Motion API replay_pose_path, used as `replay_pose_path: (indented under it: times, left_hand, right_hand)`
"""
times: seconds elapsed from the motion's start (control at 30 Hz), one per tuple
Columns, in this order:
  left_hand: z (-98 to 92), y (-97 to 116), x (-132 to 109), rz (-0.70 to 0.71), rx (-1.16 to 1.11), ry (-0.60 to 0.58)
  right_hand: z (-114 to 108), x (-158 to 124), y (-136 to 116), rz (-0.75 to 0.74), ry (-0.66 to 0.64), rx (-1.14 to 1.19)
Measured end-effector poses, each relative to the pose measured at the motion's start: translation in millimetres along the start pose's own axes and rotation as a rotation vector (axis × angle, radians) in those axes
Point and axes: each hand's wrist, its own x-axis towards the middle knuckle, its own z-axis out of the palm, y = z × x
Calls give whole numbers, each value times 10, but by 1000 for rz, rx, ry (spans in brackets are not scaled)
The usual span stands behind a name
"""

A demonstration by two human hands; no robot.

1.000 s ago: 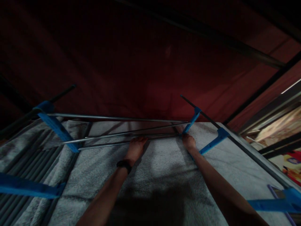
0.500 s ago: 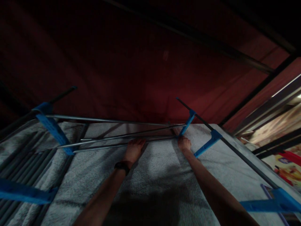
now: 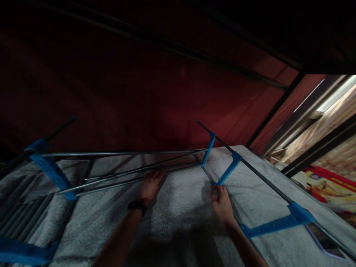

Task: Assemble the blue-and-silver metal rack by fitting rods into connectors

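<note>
Thin metal tubes [image 3: 111, 186] run across the back of a pale, fuzzy surface [image 3: 186, 193]. My left hand [image 3: 150, 185], with a dark band at its wrist, lies over the lower tubes, its fingers bent around them. Further right, my right hand [image 3: 222, 204] has curled fingers at the foot of a blue plastic bracket [image 3: 229, 170]. What those fingers hold, if anything, is hidden. A second blue bracket [image 3: 208, 150] stands behind it, where the tubes end. Their left ends lie by another blue bracket [image 3: 54, 172].
A dark rail [image 3: 267, 180] slopes along the right side, joined to a nearer blue bracket [image 3: 278, 224]. Several grey tubes [image 3: 30, 213] lie side by side at left. A dark red sheet [image 3: 167, 92] hangs behind. A red and yellow printed package [image 3: 328, 187] is at far right.
My right hand has moved from the rear blue bracket toward me, to the foot of the closer one. My left hand stays on the tubes. The view has shifted right.
</note>
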Motion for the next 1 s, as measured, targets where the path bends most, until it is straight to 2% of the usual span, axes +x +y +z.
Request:
replay_pose_path:
  times: [0.1, 0.13, 0.2, 0.27, 0.33, 0.5, 0.8, 1.0]
  left_hand:
    - [7, -4, -1, 0, 30, 4]
    - [10, -6, -1, 4, 33, 8]
    - [16, -10, -2, 10, 44, 20]
    - [24, -13, -3, 11, 58, 36]
    - [33, -17, -4, 12, 62, 52]
    - [44, -25, 0, 28, 42, 72]
    - [40, -33, -12, 32, 62, 62]
    - [82, -46, -4, 26, 27, 80]
  right_hand:
    - [-195, -197, 434, 169, 152, -68]
    - [-246, -184, 527, 197, 144, -57]
    - [-301, -93, 606, 184, 17, 19]
    - [-291, 15, 563, 125, -127, 56]
    - [-249, 94, 455, 104, -173, -21]
    - [-189, 194, 225, 183, -179, -253]
    - [-127, 195, 175, 214, -143, -236]
    - [7, 105, 70, 192, -35, -349]
